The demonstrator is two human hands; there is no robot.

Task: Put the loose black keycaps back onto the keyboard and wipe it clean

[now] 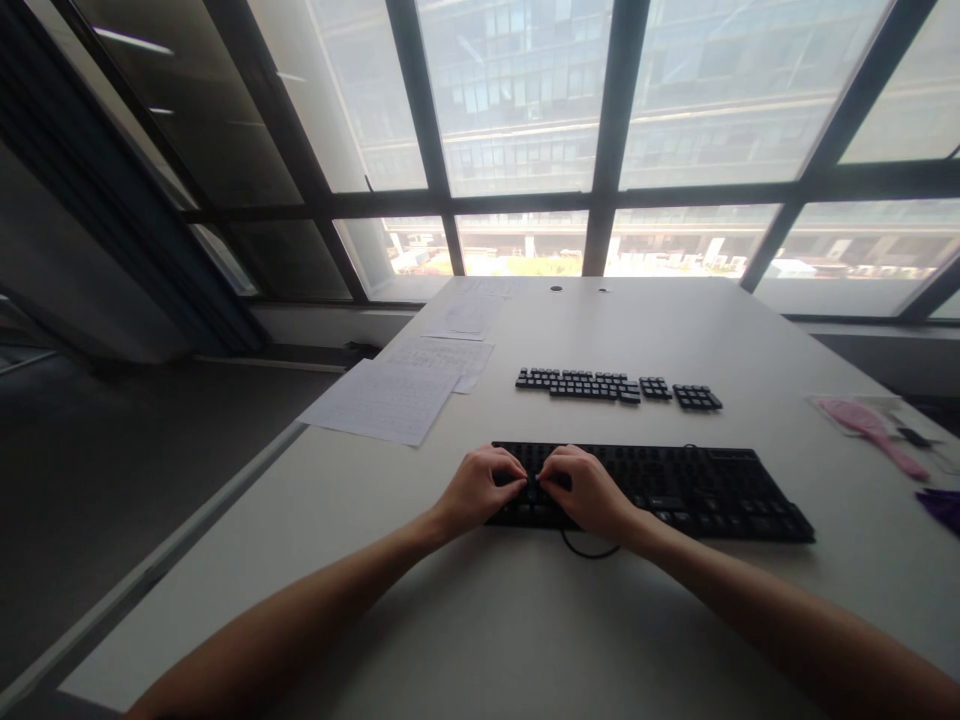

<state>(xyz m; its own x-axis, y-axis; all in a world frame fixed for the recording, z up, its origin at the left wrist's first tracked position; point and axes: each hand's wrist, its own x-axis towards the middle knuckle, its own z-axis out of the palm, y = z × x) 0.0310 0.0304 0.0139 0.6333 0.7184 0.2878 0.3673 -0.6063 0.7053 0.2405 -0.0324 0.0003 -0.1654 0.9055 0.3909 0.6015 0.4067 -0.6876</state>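
A black keyboard (pixel 697 492) lies on the white table (pixel 480 620) in front of me. My left hand (pixel 474 492) and my right hand (pixel 589 492) sit on its left part with fingers curled. The fingertips of both hands meet over the keys and pinch there; what is between them is hidden. A thin black wire loop (pixel 592 551) shows on the table just under my right wrist. Behind the keyboard, loose black keycaps (pixel 615 386) are laid out in rows in a keyboard's layout.
Several printed paper sheets (pixel 386 400) lie at the table's left edge and further back. A pink brush (pixel 870 428) and small dark items lie at the right edge. Large windows stand beyond the table's far end. The floor drops off at left.
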